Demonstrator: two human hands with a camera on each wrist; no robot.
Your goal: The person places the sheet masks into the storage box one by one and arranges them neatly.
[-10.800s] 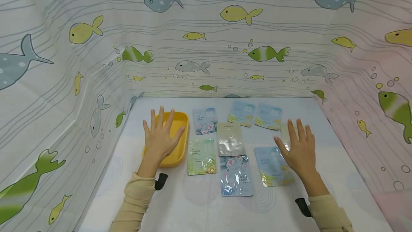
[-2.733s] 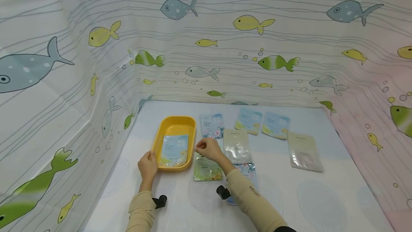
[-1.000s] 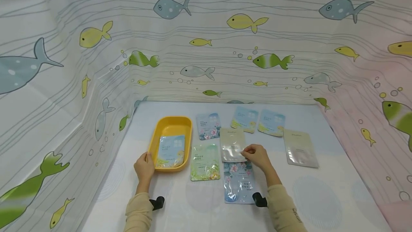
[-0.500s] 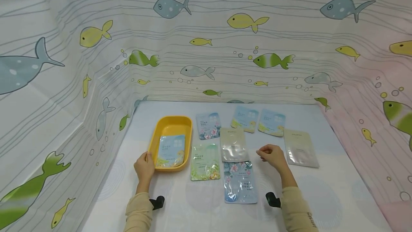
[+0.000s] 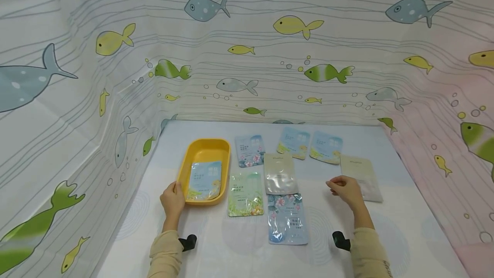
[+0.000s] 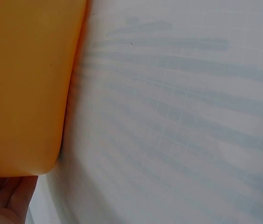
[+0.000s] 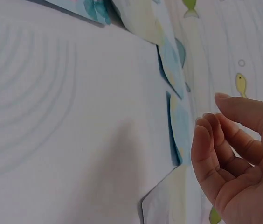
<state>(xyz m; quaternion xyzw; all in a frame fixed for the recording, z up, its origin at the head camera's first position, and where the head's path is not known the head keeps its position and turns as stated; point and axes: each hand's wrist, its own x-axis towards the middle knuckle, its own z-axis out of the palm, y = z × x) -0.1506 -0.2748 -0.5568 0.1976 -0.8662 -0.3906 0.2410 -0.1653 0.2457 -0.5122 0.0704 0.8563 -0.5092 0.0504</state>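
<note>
My left hand (image 5: 172, 200) grips the near-left rim of a yellow tray (image 5: 208, 151); the left wrist view shows its fingers against the tray's outer wall. In the tray lies one blue sheet-mask sachet (image 5: 204, 180). My right hand (image 5: 349, 191) is held over the table, just in front of a silver sachet (image 5: 364, 177) and partly covering it. Seen from the right wrist, that hand's fingers (image 7: 204, 144) are loosely bent, the thumb apart from them, nothing between.
A green sachet (image 5: 245, 194) lies right of the tray. Beside it, another silver sachet (image 5: 279, 175) overlaps a blue floral one (image 5: 287, 222). Farther back are a smaller floral sachet (image 5: 250, 151) and two blue ones (image 5: 293, 143). A fish-print curtain (image 5: 239, 85) encloses the table.
Since the earliest frame, the blue sachet from the right front has come to lie in the tray, which my left hand now grips. Lately my right hand has moved rightward, away from the middle silver sachet.
</note>
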